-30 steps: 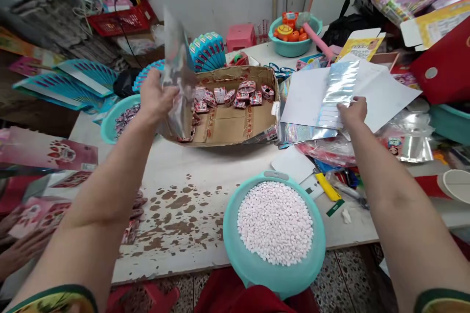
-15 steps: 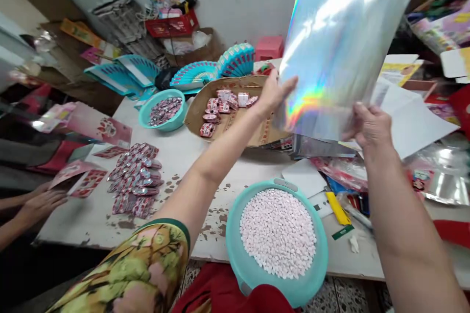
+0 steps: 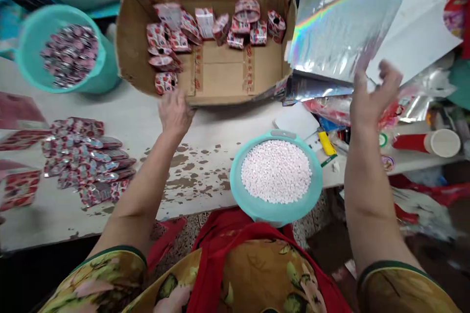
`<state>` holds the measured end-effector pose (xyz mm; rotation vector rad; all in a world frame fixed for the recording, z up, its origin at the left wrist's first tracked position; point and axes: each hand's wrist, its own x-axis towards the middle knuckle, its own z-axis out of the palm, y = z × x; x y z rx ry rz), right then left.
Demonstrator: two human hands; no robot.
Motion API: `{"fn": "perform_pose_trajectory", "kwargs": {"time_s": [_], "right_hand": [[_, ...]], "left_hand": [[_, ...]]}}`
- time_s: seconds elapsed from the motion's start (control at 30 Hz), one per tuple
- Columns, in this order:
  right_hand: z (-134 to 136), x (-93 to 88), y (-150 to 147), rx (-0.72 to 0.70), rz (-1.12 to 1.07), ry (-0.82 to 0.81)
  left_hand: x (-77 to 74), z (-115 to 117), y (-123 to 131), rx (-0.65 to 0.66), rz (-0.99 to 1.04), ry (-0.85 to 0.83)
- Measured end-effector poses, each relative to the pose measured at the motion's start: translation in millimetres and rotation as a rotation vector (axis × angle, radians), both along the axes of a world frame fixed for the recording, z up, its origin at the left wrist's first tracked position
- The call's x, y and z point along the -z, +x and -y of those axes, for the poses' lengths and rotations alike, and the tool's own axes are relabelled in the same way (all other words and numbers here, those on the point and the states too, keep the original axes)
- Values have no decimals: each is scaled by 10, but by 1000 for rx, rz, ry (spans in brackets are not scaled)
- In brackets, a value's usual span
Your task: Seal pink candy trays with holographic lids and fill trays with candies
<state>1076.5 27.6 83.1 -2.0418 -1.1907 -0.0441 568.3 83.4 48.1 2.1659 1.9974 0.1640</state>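
My left hand [image 3: 175,113] has its fingers curled at the front edge of the cardboard box [image 3: 223,71], just below a small red-and-white packet [image 3: 166,82]; what they grip, if anything, is too small to tell. Other such packets lie along the back and left of the box. My right hand [image 3: 374,90] is raised, fingers apart and holding nothing, in front of the shiny rainbow sheets [image 3: 338,24] to the box's right. A teal basin [image 3: 240,195] of small white pieces [image 3: 276,171] stands at the table's front edge.
A teal bucket [image 3: 106,63] holding small silvery-pink packets [image 3: 69,56] stands at the back left. Silvery-red packets [image 3: 88,156] are heaped below it. Right of the basin lie a yellow-handled cutter [image 3: 326,143], white sheets [image 3: 418,24] and a red cup [image 3: 409,142].
The rainbow sheets have left my hands and lie right of the box. My left hand has moved left to the box's front edge, and my right hand has opened. The view has tilted down.
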Motion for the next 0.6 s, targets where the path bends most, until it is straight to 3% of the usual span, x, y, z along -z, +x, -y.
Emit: {"fn": "perform_pose_trajectory", "kwargs": {"time_s": [0.07, 0.1, 0.2, 0.27, 0.33, 0.4, 0.53, 0.6], "right_hand": [[872, 125, -283, -29, -139, -52], [1310, 200, -405, -2, -253, -115], [2328, 412, -686, 104, -567, -468], [2643, 494, -854, 86, -677, -632], [2700, 521, -1066, 26, -713, -719], [2603, 525, -1347, -110, -735, -758], [2274, 587, -1854, -509, -714, -806], [2115, 657, -1839, -497, -630, -787]], "left_hand": [[-11, 480, 242, -83, 139, 91], [-4, 762, 384, -110, 216, 29], [99, 1543, 804, -55, 361, -564], [196, 1831, 953, -85, 348, -750], [270, 1869, 893, -125, 346, -752], [307, 1728, 598, -166, 332, -689], [262, 1362, -441, -265, 131, -541], [168, 1261, -924, -232, -43, -470]]}}
